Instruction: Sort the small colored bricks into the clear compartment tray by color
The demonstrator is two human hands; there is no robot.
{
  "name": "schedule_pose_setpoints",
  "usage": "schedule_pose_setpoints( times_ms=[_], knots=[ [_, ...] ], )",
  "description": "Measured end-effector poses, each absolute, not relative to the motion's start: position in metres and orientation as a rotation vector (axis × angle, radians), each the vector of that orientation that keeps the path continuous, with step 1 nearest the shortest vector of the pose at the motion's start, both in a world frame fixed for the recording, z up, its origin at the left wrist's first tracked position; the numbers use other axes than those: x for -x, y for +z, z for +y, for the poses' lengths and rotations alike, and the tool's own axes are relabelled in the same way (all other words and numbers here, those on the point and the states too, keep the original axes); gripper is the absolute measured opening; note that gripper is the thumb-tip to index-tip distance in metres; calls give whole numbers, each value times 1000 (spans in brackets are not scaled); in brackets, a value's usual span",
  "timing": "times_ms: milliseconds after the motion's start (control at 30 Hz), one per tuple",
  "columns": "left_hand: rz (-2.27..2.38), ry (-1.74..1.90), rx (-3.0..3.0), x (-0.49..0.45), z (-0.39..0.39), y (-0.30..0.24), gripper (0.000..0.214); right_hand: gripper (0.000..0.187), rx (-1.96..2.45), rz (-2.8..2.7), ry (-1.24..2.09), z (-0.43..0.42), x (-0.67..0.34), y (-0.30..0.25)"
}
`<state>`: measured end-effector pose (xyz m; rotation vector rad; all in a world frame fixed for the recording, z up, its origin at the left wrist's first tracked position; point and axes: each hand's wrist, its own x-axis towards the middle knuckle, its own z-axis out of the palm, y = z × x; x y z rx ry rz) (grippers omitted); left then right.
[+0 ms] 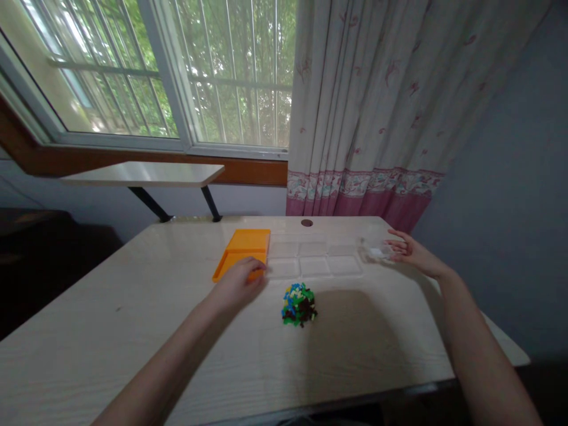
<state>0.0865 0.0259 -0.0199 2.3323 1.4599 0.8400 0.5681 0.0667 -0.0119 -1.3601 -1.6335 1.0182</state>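
Note:
At the right of the table, my right hand [410, 255] grips a small clear plastic box [376, 253], which is blurred. My left hand [243, 279] is over the lower right corner of an open orange case [247, 239]. Its fingers are curled in beside the left edge of a clear plastic box [283, 268]; whether they pinch anything is hidden. More clear open boxes [314, 266] stand in two rows between my hands. Nearer to me lies a heap of small building pieces [299, 305] in green, blue, yellow, cream and dark brown.
The pale wooden table [110, 319] has a round cable hole [306, 223] near its back edge. A raised white shelf [151, 173] on dark legs stands at the back left. Behind are a barred window and a patterned curtain [355, 118], with a wall on the right.

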Motion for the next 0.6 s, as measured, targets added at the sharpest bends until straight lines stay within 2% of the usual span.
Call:
schedule_pose_setpoints(
  times_ms=[267, 600],
  knots=[
    [1485, 732, -2340, -62, 34, -40, 27, 86, 1486, -1629, 1128, 70, -591, -59],
    [1406, 737, -2407, -79, 31, -51, 29, 96, 1469, -1745, 1054, 70, -568, -64]
  ],
)
